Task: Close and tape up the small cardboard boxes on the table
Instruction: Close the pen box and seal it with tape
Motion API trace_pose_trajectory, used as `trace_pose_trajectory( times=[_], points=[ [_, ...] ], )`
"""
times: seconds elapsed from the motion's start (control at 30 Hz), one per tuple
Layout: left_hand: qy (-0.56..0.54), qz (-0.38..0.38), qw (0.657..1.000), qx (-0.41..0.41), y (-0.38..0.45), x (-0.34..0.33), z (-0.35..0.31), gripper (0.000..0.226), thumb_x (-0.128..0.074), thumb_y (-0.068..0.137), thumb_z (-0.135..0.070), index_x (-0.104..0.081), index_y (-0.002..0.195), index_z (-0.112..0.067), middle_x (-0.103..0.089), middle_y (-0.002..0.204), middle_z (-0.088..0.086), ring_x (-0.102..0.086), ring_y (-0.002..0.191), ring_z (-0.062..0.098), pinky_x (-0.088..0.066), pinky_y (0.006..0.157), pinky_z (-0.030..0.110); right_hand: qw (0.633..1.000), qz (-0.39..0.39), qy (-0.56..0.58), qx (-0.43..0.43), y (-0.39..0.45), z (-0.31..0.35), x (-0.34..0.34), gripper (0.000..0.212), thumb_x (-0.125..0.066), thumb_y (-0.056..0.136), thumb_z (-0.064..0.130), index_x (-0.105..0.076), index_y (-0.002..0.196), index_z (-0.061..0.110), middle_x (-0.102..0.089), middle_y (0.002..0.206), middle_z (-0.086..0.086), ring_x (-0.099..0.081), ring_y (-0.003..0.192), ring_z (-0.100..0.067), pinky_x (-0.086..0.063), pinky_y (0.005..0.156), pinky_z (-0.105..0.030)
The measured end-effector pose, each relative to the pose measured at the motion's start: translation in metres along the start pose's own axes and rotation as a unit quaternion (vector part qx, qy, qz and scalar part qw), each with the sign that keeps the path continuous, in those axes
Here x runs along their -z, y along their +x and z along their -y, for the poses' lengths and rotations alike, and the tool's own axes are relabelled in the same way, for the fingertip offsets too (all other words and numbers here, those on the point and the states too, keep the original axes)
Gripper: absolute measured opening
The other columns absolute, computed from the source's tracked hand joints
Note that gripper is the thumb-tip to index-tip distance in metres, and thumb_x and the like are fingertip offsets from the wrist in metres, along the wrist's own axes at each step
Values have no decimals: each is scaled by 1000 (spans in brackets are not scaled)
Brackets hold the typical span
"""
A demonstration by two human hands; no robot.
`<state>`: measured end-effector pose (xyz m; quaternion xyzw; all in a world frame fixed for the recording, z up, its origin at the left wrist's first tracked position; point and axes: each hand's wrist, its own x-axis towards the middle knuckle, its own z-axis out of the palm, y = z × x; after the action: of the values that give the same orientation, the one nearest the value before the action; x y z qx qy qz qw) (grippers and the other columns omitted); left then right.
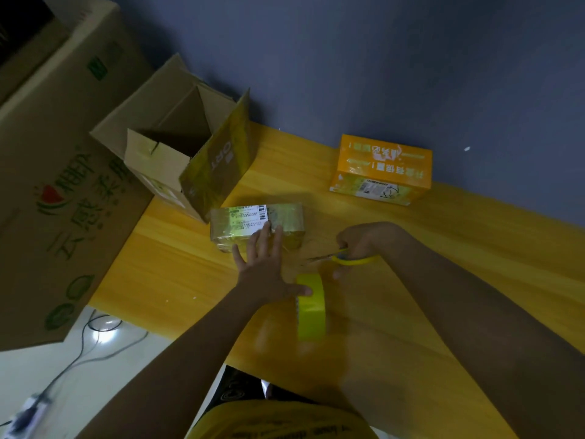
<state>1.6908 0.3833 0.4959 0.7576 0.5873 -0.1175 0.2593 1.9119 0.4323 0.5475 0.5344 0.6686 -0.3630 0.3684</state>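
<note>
Table [443, 236] yellow, against blue wall [380, 58]

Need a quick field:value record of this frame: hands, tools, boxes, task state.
left hand: fingers straight, resting on the small taped box; thumb touches the tape roll
right hand: grips yellow-handled scissors, blades pointing toward the small box
tape roll: yellow-green, on edge on the table
orange box: closed, near the wall
open carton: flaps up, at table's left end
big carton: left of the table
task state: small box looks wrapped; open carton not yet closed
</note>
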Motion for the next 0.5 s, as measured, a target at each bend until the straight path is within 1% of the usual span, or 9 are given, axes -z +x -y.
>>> trace_pose_trajectory(
  times=[0.03,0.07,0.17,0.23,0.3,0.37,0.43,0.47,0.5],
  points=[
    [0,5,1000,3,0,0,-1,144,-58,47,-91,30,144,-31,37,152,-5,24,144,22,12,110,64,999,20,19,-18,-3,-6,-2,65,-48,92,61,-55,121,4,-57,120,-11,-58,101,-26,-47,84,-39],
    [-2,9,1000,5,1,1,-2,145,-58,47,-91,31,144,-30,37,152,-5,25,143,22,12,110,64,998,29,31,-38,-5,-14,-5,72,-47,90,64,-53,128,2,-55,125,-11,-57,108,-29,-46,89,-42],
    [-7,14,1000,8,0,2,-4,146,-59,47,-90,30,145,-29,36,153,-4,25,143,22,13,110,64,994,-34,19,-105,0,-33,-23,55,-43,98,52,-57,122,5,-55,93,-5,-54,77,-20,-43,71,-36],
    [-9,14,1000,11,0,2,-4,146,-60,47,-89,30,145,-29,35,153,-4,25,143,22,14,110,63,982,-112,-11,-154,10,-36,-49,45,-46,98,47,-55,121,9,-59,101,-5,-58,88,-21,-44,70,-33],
    [-9,11,1000,10,1,2,-4,145,-60,47,-90,29,145,-30,34,153,-4,24,143,22,14,110,62,973,-174,11,-153,23,-33,-81,44,-49,97,45,-49,125,10,-56,118,-8,-57,106,-25,-46,79,-35],
    [-13,5,1000,8,1,1,-3,144,-59,47,-90,28,145,-31,33,154,-5,23,143,22,14,110,62,970,-183,66,-143,31,-26,-102,44,-49,97,42,-47,127,9,-50,126,-11,-50,116,-28,-46,86,-37],
    [-12,2,1000,7,0,-1,-2,143,-58,47,-91,28,145,-32,33,154,-6,22,143,22,14,111,61,971,-170,55,-157,33,-18,-102,39,-48,99,35,-51,127,8,-46,129,-12,-46,120,-29,-46,88,-38],
    [-12,-2,1000,8,0,-1,-2,142,-57,47,-91,27,146,-32,31,154,-6,22,144,22,13,112,60,966,-194,46,-162,32,-13,-95,34,-49,99,30,-55,124,8,-47,127,-12,-48,117,-29,-47,87,-37],
    [-15,-9,1000,9,-1,-2,-3,142,-57,48,-91,26,146,-32,30,155,-6,20,144,21,12,113,59,955,-249,62,-149,30,-8,-85,28,-52,97,23,-59,119,8,-51,123,-12,-51,113,-29,-48,84,-38]
  ],
)
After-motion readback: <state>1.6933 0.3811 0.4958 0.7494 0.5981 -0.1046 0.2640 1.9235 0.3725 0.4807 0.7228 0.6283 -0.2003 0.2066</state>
